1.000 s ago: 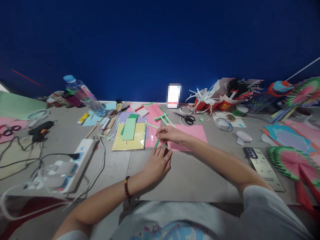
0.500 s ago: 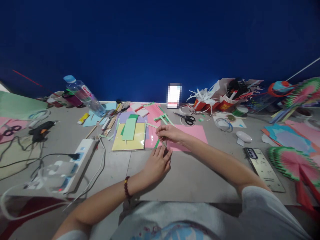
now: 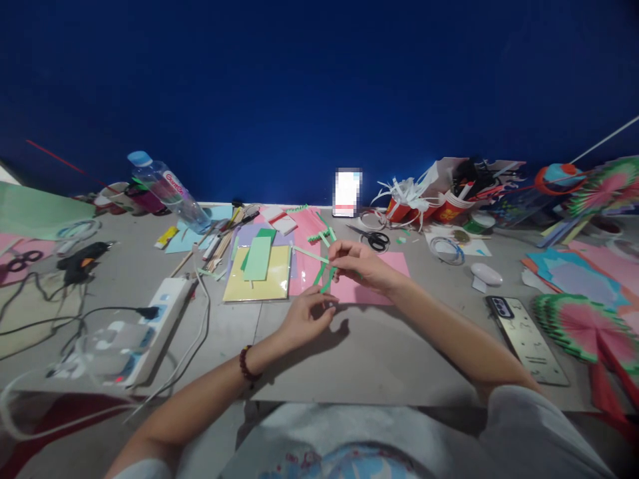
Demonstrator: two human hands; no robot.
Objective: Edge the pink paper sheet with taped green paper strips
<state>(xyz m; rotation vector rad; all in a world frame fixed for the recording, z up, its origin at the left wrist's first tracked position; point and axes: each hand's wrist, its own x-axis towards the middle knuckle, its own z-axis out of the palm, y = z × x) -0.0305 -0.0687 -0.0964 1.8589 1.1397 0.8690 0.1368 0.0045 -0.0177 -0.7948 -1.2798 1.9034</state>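
Note:
My right hand (image 3: 357,263) is lifted above the pink paper sheet (image 3: 372,289), fingers pinched on folded green paper strips (image 3: 324,274) that hang down to its left. My left hand (image 3: 305,316) hovers just below, fingers curled with the thumb and fingertips near the lower end of the strips; whether it touches them I cannot make out. A beaded bracelet (image 3: 246,363) is on my left wrist. A yellow sheet (image 3: 257,283) with a light green piece (image 3: 258,257) on top lies to the left.
Scissors (image 3: 374,238) lie behind the pink sheet. A water bottle (image 3: 167,189), glue gun (image 3: 82,256) and power strip (image 3: 152,319) with cables are at the left. A phone (image 3: 526,339), white mouse-like object (image 3: 486,273) and pink-green paper fans (image 3: 582,322) are at the right. Red cups (image 3: 439,206) stand at the back.
My right hand rose off the table and shifted right, lifting the green strips. My left hand lifted from lying flat and curled its fingers under the strips.

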